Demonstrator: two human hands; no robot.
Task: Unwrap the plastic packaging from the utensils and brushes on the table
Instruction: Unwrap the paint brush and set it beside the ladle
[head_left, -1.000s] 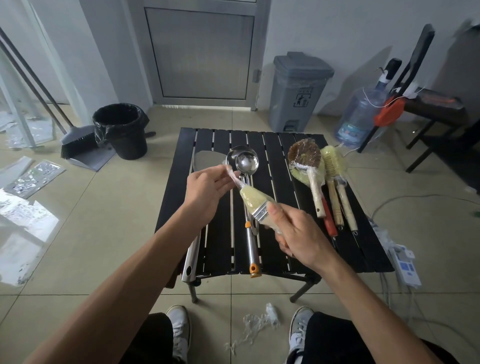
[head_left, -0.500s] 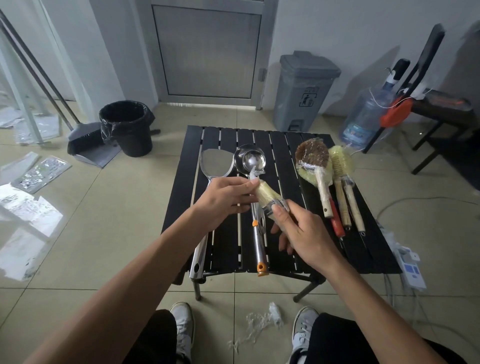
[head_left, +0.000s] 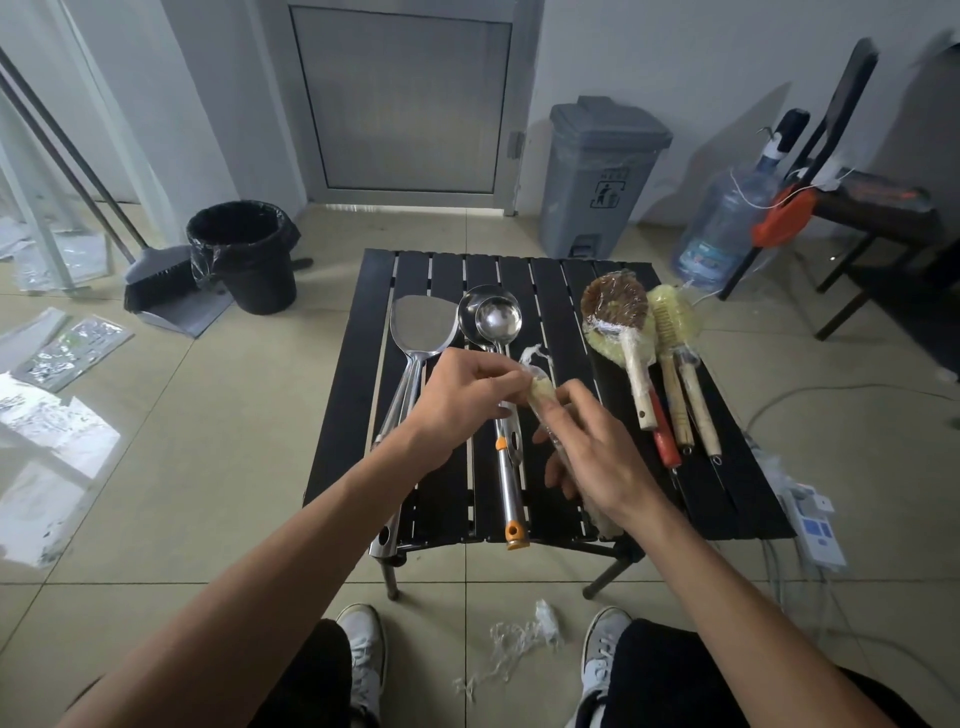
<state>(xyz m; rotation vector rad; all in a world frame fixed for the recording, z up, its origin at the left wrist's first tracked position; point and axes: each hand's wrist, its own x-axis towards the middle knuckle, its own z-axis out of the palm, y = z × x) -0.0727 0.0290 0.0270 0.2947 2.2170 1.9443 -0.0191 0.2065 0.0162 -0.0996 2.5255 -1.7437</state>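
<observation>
Over the black slatted table (head_left: 358, 384) I hold a pale-bristled paintbrush (head_left: 540, 391) still in clear plastic wrap. My right hand (head_left: 597, 457) grips its ferrule and handle from below. My left hand (head_left: 462, 395) pinches the wrap at the bristle end, and a twisted tail of plastic (head_left: 532, 356) sticks up past the tip. A steel spatula (head_left: 421, 325) and steel ladles (head_left: 493, 317) lie bare on the table. Several wrapped brushes (head_left: 641, 332) with wooden handles lie at the right.
A black bin (head_left: 244, 257) with a liner stands on the floor at left, beside a dustpan (head_left: 171, 291). A grey pedal bin (head_left: 597, 176) stands behind the table. Torn plastic (head_left: 519, 634) lies on the floor between my shoes. A power strip (head_left: 815, 525) lies at right.
My left hand slid along the brush to its bristle tip, dragging the wrap there. My right hand turned the brush more upright, so its handle is now hidden under my palm.
</observation>
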